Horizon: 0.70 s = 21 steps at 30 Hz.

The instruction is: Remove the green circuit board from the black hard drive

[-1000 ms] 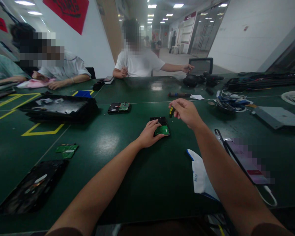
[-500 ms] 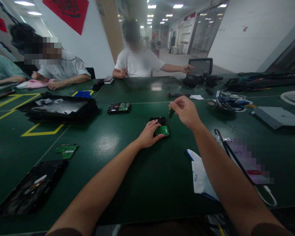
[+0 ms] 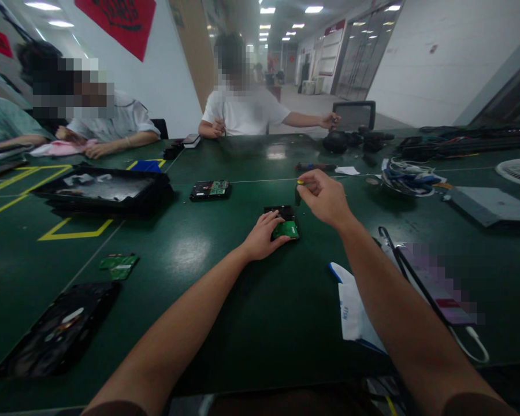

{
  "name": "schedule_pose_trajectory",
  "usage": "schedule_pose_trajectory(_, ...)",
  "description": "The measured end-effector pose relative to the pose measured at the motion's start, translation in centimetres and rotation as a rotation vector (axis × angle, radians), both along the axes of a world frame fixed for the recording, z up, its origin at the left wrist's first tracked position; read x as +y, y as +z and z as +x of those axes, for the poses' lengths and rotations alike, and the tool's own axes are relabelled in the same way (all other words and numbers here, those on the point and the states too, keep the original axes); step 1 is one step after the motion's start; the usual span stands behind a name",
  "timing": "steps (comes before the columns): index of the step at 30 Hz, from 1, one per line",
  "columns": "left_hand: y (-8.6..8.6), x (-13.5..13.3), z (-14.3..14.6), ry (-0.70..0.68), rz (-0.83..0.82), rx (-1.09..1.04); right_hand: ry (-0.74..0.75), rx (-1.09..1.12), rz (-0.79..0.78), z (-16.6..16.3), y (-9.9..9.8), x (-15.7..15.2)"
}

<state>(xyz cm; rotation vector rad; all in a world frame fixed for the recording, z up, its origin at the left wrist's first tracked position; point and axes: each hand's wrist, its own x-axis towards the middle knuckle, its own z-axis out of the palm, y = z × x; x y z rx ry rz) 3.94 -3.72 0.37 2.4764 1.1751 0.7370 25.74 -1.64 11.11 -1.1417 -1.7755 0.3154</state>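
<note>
the hard drive (image 3: 283,212) lies on the bench (image 3: 286,300), circuit board (image 3: 289,231) up, under the flat, open grip of the left hand (image 3: 263,236). it looks heavy and stiff, yet the board is fragile, so the metal sides seem the safer place to hold. the right hand (image 3: 327,199) has its grip closed on a small screwdriver (image 3: 297,193) just above it.
</note>
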Motion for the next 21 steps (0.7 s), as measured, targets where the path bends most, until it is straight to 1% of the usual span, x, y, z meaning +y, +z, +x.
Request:
schedule_pose_trajectory(4,-0.01,0.05,-0.02,-0.002,-0.004,0.004,-0.016,-0.069,0.036,0.11,0.06,-0.04)
schedule_pose_trajectory(8,0.03,0.08,-0.02,0.000,-0.016,0.011,-0.074,-0.049,0.050,0.38,-0.04,0.04)
schedule_pose_trajectory(12,-0.06,0.11,-0.05,0.008,-0.020,0.008,-0.060,-0.033,0.074,0.53,-0.32,0.36)
schedule_pose_trajectory(16,-0.23,0.18,-0.06,-0.002,0.004,0.003,-0.058,-0.106,0.115,0.62,-0.52,0.65)
schedule_pose_trajectory(19,-0.27,0.19,-0.04,-0.005,0.007,0.003,-0.086,-0.144,0.142,0.69,-0.65,0.74)
schedule_pose_trajectory(21,-0.23,0.17,-0.04,-0.001,-0.003,0.004,-0.116,-0.128,0.143,0.75,-0.77,0.80)
